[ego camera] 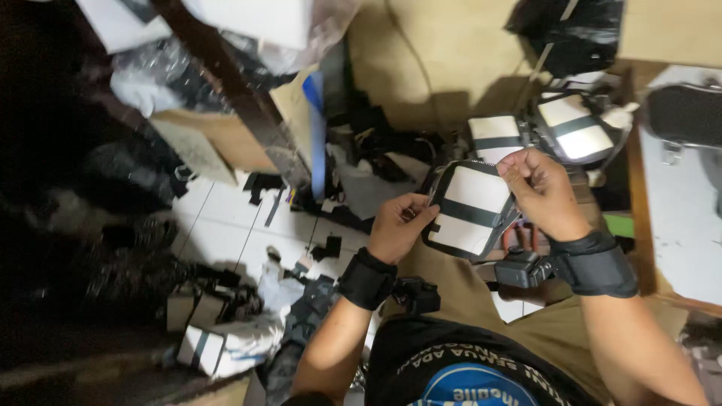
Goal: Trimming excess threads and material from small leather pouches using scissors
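Both hands on a white pouch, held above my lap.

Close in, I see my left hand (396, 225) pinching the left edge of the white pouch with dark bands (470, 209), fingers curled shut on it; my right hand (543, 192) grips its top right corner, wrist bent down. There is little free room: the wooden table (681, 218) crowds the right, scraps litter the tiled floor (226, 225) to the left, and two similar pouches (575, 128) lie just beyond.

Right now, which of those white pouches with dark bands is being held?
The white rectangular pouch with dark band, gripped between both hands; the two similar pouches rest behind it, untouched.
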